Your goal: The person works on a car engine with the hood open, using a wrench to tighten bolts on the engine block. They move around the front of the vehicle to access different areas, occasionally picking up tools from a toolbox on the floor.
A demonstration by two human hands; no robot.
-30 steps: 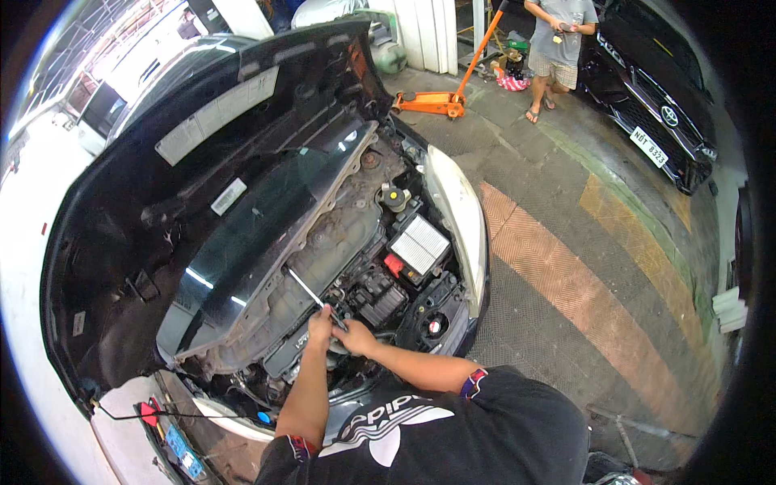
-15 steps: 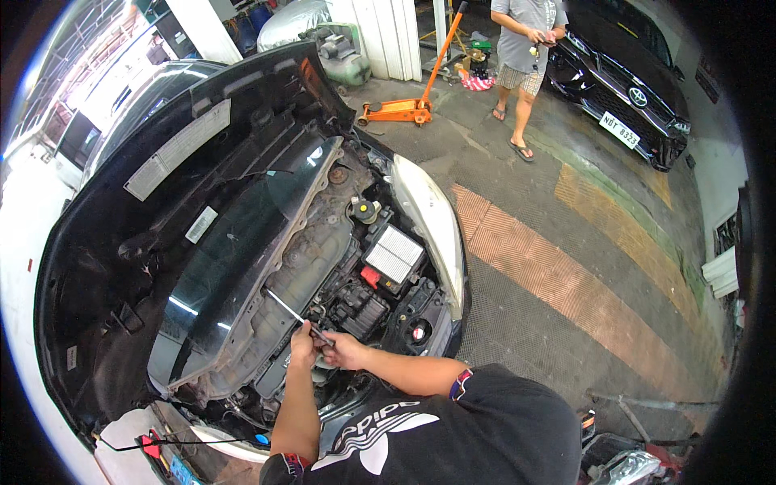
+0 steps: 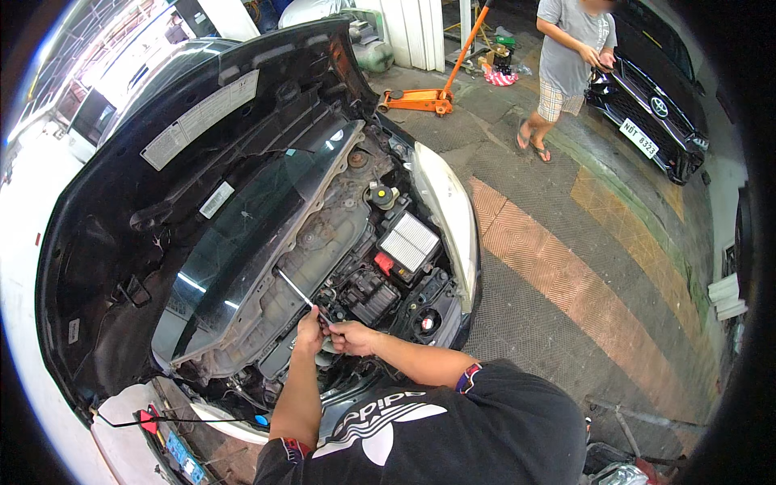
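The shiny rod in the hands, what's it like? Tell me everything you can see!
The rod is thin, straight and silver, and looks like metal. It slants over the engine bay, its far end by the grimy panel under the windshield; whether they touch, I can't tell. The left hand and right hand are closed around its near end, hiding most of that part.

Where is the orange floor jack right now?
In the head view, the orange floor jack stands near the top, just right of centre, between the raised hood and the person in gray.
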